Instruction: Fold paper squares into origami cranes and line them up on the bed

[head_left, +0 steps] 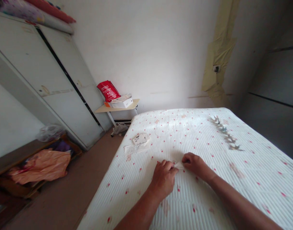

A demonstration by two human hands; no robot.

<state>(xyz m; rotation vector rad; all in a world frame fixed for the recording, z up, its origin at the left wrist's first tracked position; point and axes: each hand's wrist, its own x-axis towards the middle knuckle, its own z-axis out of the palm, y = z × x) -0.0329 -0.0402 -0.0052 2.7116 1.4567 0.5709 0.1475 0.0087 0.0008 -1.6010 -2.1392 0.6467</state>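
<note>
Both my hands meet over the middle of the bed, around a small folded piece of white paper [179, 165]. My left hand [164, 177] is closed, pinching the paper's left side. My right hand [194, 164] has its fingers curled and pinched at the paper's right side. Parts of the paper are hidden by my fingers. Ahead and to the left lie a stack of small paper pieces [141, 139] and a printed paper strip [134, 149]. On the right, several small folded paper figures [225, 131], which look like birds, form a slanting row.
A ribbed white mattress [161, 210] with red dots lies under my hands. Beyond its far left corner, a small table [102, 109] bears a red bag [108, 91] and a white box [123, 103]. Grey cabinets [65, 73] and a low wooden shelf [4, 164] stand left.
</note>
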